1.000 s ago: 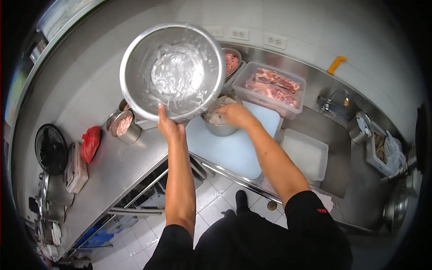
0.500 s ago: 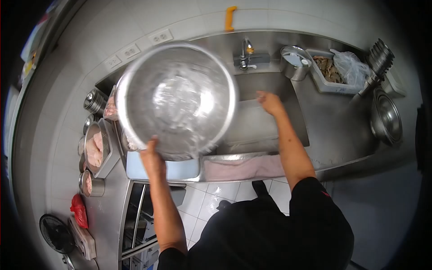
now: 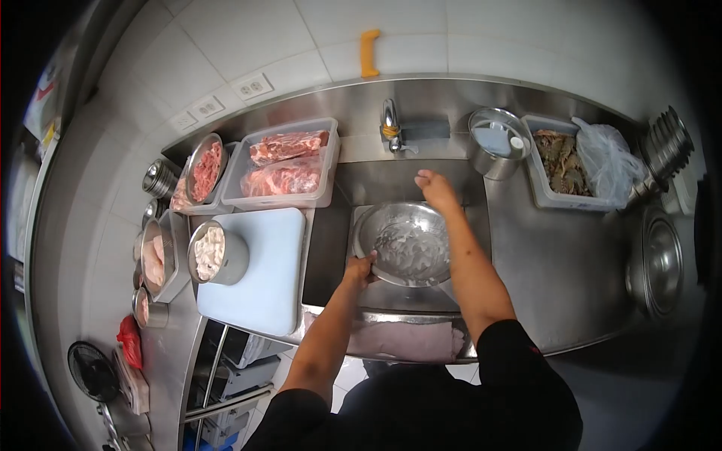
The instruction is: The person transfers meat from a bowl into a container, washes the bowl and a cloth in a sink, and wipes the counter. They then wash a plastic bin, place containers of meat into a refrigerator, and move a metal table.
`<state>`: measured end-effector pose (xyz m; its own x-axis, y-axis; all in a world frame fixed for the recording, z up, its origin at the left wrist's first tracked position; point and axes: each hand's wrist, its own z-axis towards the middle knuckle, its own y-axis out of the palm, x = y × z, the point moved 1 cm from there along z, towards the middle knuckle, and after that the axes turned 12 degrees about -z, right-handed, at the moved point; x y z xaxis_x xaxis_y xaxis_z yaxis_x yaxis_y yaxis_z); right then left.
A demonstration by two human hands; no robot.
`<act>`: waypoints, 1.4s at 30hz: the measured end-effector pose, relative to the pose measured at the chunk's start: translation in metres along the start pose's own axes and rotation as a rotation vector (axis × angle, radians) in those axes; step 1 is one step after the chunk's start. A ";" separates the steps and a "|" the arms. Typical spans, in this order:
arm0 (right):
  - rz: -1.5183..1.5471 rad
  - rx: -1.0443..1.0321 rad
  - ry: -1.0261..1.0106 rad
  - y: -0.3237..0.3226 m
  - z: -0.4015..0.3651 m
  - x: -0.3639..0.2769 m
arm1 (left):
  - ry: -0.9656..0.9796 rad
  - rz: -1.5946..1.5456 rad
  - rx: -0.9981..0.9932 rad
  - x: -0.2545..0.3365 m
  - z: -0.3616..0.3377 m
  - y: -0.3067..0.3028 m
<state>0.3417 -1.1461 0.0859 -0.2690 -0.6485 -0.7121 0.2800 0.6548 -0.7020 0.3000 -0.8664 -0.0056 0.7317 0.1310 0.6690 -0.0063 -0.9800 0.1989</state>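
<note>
Down in the sink [image 3: 327,248] sits a wide steel bowl [image 3: 412,244], its inside shiny and streaked with what looks like water. My left hand [image 3: 362,269] grips the bowl's left rim. Above the bowl's back rim, below the faucet [image 3: 390,124], my right hand [image 3: 435,188] is raised with its fingers curled together; whether anything is in them cannot be made out. A folded pinkish cloth [image 3: 406,340] lies along the sink's front edge.
On the left are a pale blue cutting board [image 3: 263,263], a steel pot with white pieces [image 3: 226,255], a meat tub [image 3: 331,169] and a bowl of minced meat [image 3: 205,171]. To the right stand a steel canister [image 3: 498,161], a shellfish tub [image 3: 549,199] and nested bowls [image 3: 656,259].
The bowl has come down from its raised, tilted position at the left into the sink, with my left hand on its rim. The meat tub and cutting board are now uncovered.
</note>
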 end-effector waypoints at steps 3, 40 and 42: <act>-0.096 -0.014 0.024 0.019 0.039 -0.008 | 0.106 0.308 0.361 0.002 -0.008 0.008; 0.520 -0.125 0.157 0.088 -0.055 0.022 | 0.101 -0.254 -0.406 0.027 0.063 0.115; 0.276 -0.277 0.179 0.051 -0.034 0.004 | 0.083 -0.071 -0.247 0.038 0.042 0.114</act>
<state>0.3237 -1.1027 0.0470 -0.3807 -0.3725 -0.8464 0.1127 0.8898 -0.4423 0.3559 -0.9790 0.0125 0.6777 0.2203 0.7016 -0.1301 -0.9031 0.4093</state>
